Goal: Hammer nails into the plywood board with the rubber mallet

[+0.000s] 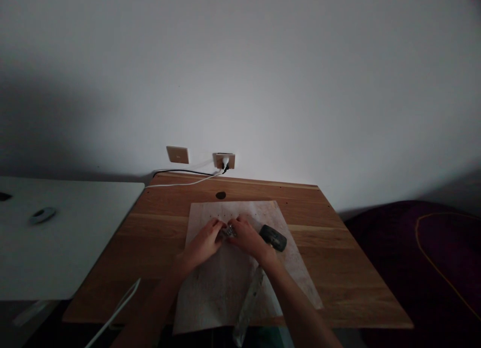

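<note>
My left hand (205, 244) and my right hand (248, 237) meet over a pale board (225, 288) lying on a wooden table (338, 268). Both pinch a small shiny metallic object (228, 231) between their fingertips; I cannot make out what it is. A hammer with a dark head (273, 237) lies just right of my right hand, its pale handle (250, 300) running under my right forearm toward the table's front edge. A row of small dark dots (220, 220) marks the board beyond my fingers.
A white surface (67, 238) with a grey ring (42, 215) stands to the left. White and black cables (188, 180) run to a wall socket (225, 160) behind the table. Another white cable (120, 303) hangs at the front left. A dark cushion (421, 258) is on the right.
</note>
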A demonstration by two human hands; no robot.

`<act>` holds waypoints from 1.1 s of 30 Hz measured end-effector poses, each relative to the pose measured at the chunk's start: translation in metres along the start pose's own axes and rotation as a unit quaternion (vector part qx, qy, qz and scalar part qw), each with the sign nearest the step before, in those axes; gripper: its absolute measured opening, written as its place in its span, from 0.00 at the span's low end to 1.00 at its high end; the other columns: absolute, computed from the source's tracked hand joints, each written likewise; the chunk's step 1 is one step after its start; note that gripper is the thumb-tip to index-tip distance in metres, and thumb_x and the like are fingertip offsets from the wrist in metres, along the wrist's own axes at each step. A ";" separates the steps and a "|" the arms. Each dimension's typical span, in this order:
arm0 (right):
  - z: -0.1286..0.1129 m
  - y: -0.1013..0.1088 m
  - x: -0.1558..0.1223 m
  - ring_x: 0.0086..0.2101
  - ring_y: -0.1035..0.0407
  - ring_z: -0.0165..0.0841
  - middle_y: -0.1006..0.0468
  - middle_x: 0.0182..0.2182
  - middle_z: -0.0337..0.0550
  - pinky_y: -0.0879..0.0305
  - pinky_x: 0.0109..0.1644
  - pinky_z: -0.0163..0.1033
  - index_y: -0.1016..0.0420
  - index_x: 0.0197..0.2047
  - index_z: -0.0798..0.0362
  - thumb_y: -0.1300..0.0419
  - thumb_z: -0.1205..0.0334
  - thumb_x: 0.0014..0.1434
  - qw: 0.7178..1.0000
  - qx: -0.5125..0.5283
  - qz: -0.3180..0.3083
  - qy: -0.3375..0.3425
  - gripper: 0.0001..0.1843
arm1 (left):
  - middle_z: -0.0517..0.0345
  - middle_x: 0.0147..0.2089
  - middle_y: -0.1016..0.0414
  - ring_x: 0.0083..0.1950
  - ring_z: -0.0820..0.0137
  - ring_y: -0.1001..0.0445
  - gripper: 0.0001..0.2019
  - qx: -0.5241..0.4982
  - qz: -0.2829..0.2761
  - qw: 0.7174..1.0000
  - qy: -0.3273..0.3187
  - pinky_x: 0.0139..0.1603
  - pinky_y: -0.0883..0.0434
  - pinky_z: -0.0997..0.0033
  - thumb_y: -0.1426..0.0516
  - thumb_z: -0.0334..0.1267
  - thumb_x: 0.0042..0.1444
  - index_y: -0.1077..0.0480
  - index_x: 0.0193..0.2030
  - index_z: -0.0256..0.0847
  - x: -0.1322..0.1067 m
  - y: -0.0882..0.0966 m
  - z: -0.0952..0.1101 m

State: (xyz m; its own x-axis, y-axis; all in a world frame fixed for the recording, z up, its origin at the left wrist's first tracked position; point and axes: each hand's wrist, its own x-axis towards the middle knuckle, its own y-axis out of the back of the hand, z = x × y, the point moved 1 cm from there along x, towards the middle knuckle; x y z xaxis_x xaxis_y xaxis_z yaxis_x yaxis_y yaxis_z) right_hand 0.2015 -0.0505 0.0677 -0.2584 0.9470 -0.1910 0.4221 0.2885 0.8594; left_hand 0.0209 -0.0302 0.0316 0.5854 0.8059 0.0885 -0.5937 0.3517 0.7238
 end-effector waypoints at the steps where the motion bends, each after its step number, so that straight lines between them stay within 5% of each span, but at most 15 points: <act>1: -0.003 -0.002 0.001 0.53 0.27 0.42 0.25 0.53 0.56 0.35 0.57 0.40 0.25 0.55 0.57 0.36 0.66 0.62 1.000 -0.001 0.003 0.000 0.18 | 0.50 0.56 0.26 0.58 0.61 0.24 0.21 0.006 0.006 1.000 0.005 0.62 0.28 0.57 0.46 0.21 0.56 0.30 0.53 0.43 0.000 -0.003 -0.003; 9: -0.012 -0.006 0.014 0.47 0.23 0.38 0.19 0.46 0.52 0.32 0.52 0.37 0.20 0.46 0.55 0.38 0.68 0.64 1.000 -0.007 0.018 -0.005 0.08 | 0.52 0.50 0.24 0.55 0.61 0.24 0.18 -0.004 0.035 0.999 0.014 0.60 0.26 0.57 0.47 0.20 0.56 0.30 0.50 0.43 0.004 -0.016 -0.014; 23: -0.006 -0.009 0.000 0.46 0.20 0.37 0.15 0.44 0.47 0.29 0.54 0.37 0.14 0.44 0.49 0.43 0.74 0.61 0.994 0.081 0.075 0.008 0.17 | 0.54 0.42 0.25 0.47 0.64 0.23 0.12 -0.022 0.061 0.998 0.022 0.50 0.27 0.64 0.47 0.20 0.57 0.30 0.40 0.42 0.010 -0.011 0.001; 29: 0.017 0.000 -0.015 0.47 0.21 0.34 0.17 0.50 0.45 0.25 0.51 0.36 0.23 0.60 0.50 0.40 0.76 0.59 0.985 0.142 0.091 0.030 0.27 | 0.53 0.51 0.25 0.52 0.63 0.23 0.17 -0.040 0.076 0.996 -0.003 0.56 0.25 0.60 0.43 0.22 0.58 0.31 0.51 0.44 0.000 -0.012 0.005; 33: 0.030 0.003 -0.026 0.47 0.23 0.36 0.22 0.53 0.52 0.26 0.53 0.42 0.25 0.60 0.53 0.40 0.77 0.58 0.986 0.121 0.106 0.037 0.28 | 0.49 0.57 0.27 0.59 0.58 0.25 0.22 -0.002 0.062 0.998 -0.006 0.62 0.27 0.52 0.42 0.25 0.58 0.32 0.59 0.44 -0.005 -0.017 -0.001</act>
State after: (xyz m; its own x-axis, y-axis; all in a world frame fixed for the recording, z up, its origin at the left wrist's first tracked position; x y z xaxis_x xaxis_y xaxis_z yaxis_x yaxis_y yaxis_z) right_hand 0.2360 -0.0702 0.0609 -0.2010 0.9793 0.0233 0.6666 0.1193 0.7358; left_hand 0.0279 -0.0398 0.0180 0.5140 0.8374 0.1859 -0.6639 0.2510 0.7044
